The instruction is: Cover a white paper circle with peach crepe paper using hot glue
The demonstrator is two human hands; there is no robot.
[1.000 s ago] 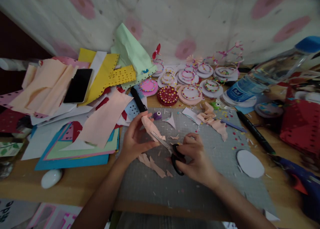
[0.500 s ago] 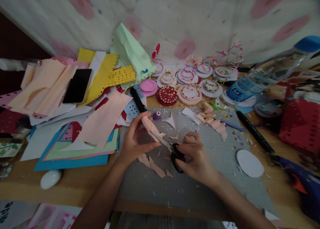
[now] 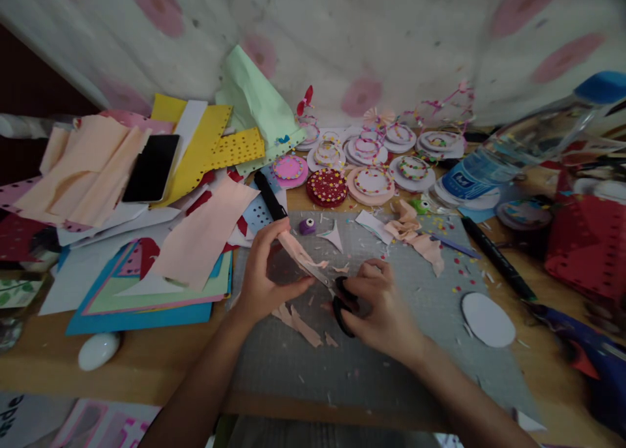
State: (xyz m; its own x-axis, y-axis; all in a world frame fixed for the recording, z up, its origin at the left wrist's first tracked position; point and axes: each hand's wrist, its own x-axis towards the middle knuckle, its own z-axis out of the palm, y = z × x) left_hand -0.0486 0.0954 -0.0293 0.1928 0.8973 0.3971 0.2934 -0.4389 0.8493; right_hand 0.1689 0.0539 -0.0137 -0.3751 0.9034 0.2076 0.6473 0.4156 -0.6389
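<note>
Between the fingertips and thumb of my left hand (image 3: 267,275) is a piece of peach paper (image 3: 296,248), tilted up off the grey cutting mat (image 3: 288,383). My right hand (image 3: 384,304) has its fingers in the black handles of a pair of scissors (image 3: 337,298). The blades point up and left along the paper's edge, where a thin strip curls away. Peach scraps (image 3: 303,326) lie on the mat below the hands. A small purple punch (image 3: 308,225) and a white pointed offcut (image 3: 335,237) sit just beyond them.
Round paper pieces with beaded rings (image 3: 372,180) line the back. Left are stacked coloured papers (image 3: 195,304), a phone (image 3: 152,167) and a white mouse-shaped object (image 3: 99,351). A water bottle (image 3: 499,154), a black marker (image 3: 499,257) and a white disc (image 3: 489,319) are right.
The peach paper has turned more edge-on in my left hand, and the scissor blades look more closed along it. My right hand has barely moved.
</note>
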